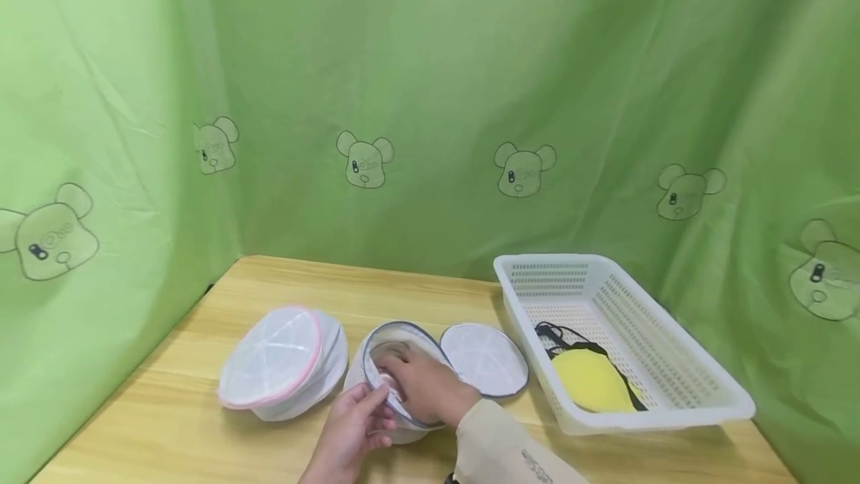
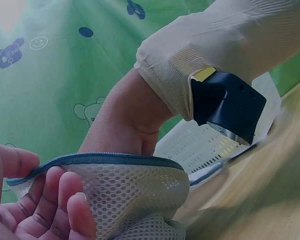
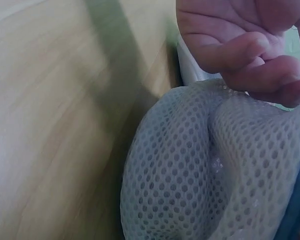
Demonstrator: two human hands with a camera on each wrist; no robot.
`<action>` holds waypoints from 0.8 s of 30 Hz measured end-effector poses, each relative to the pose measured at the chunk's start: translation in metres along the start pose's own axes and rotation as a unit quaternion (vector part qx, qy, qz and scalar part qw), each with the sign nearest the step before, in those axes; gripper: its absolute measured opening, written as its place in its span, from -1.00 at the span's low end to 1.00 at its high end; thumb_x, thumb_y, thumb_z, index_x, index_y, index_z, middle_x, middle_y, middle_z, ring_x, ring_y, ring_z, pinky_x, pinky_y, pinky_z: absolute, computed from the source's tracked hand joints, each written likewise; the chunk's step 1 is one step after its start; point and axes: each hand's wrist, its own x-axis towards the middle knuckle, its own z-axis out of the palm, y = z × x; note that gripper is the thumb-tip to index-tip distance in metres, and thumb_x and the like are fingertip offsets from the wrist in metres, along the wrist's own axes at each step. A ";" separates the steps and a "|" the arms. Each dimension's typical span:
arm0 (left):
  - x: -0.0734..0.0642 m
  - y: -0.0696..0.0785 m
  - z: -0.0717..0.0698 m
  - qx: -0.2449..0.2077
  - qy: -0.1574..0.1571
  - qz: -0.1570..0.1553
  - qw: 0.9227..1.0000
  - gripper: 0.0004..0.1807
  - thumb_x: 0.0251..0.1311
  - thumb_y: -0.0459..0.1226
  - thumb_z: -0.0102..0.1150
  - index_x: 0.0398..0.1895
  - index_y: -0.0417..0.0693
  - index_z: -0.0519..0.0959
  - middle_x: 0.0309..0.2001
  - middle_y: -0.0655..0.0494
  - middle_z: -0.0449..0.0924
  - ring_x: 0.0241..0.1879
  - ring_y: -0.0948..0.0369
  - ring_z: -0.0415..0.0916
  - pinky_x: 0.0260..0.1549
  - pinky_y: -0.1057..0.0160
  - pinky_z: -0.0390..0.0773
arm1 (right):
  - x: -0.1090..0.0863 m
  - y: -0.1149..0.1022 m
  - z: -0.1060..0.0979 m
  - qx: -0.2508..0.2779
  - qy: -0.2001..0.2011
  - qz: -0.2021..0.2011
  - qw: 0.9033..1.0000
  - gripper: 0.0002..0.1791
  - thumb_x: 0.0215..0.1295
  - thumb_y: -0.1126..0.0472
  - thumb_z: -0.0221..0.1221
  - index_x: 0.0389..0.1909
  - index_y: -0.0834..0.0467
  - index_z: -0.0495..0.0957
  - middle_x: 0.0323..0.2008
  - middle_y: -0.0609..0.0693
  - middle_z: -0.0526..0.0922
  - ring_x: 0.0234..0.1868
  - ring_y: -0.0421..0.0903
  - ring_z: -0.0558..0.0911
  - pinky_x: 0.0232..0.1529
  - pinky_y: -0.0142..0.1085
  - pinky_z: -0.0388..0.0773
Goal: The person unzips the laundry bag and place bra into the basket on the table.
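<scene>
A white mesh laundry bag (image 1: 357,376) with a blue zipped rim stands with its mouth up on the wooden table. My left hand (image 1: 352,424) pinches its near-left rim between thumb and fingers; the left wrist view shows the same hand (image 2: 45,205) with fingers bent against the mesh (image 2: 125,195). Through the opening reaches my right hand (image 1: 430,387), its fingers partly hidden inside. Something pale and pinkish shows near those fingertips, too small to tell. From the right wrist view, the bag's honeycomb wall (image 3: 165,170) bulges and folds below the left hand's curled fingers (image 3: 235,52).
To the left lie round white bags, one with a pink rim (image 1: 269,361) over another (image 1: 332,364). A flat white disc (image 1: 484,361) with dark blue edging rests right of the mesh bag. Farther right, a white plastic basket (image 1: 712,413) holds a yellow item (image 1: 591,379) with black straps.
</scene>
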 end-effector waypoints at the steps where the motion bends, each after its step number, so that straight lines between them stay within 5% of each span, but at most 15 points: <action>1: 0.000 0.000 -0.001 0.001 -0.001 0.000 1.000 -0.87 0.37 -0.21 0.06 -0.36 -0.02 0.44 -0.47 0.17 0.50 -0.52 0.33 0.49 -0.55 0.41 0.51 | 0.001 0.000 0.002 0.000 0.002 0.002 1.000 -0.44 0.14 0.21 0.28 0.21 -0.01 0.44 0.11 0.08 0.54 0.13 0.06 0.52 0.06 -0.12 0.52; 15: 0.006 -0.005 -0.003 -0.007 0.018 0.013 1.000 -0.86 0.35 -0.19 0.10 -0.28 -0.08 0.45 -0.43 0.14 0.50 -0.49 0.31 0.49 -0.56 0.40 0.50 | 0.005 0.010 0.004 0.027 0.080 -0.036 0.996 -0.72 0.12 0.20 0.33 -0.15 0.07 0.51 -0.31 -0.02 0.60 -0.32 -0.04 0.63 -0.37 -0.20 0.60; 24: 0.002 -0.004 -0.004 -0.008 0.024 0.010 1.000 -0.87 0.35 -0.20 0.08 -0.27 -0.07 0.47 -0.45 0.13 0.51 -0.51 0.31 0.49 -0.55 0.40 0.51 | 0.001 0.008 0.003 0.047 0.092 -0.022 0.994 -0.69 0.03 0.28 0.33 -0.19 0.05 0.50 -0.32 -0.02 0.60 -0.33 -0.05 0.61 -0.47 -0.22 0.56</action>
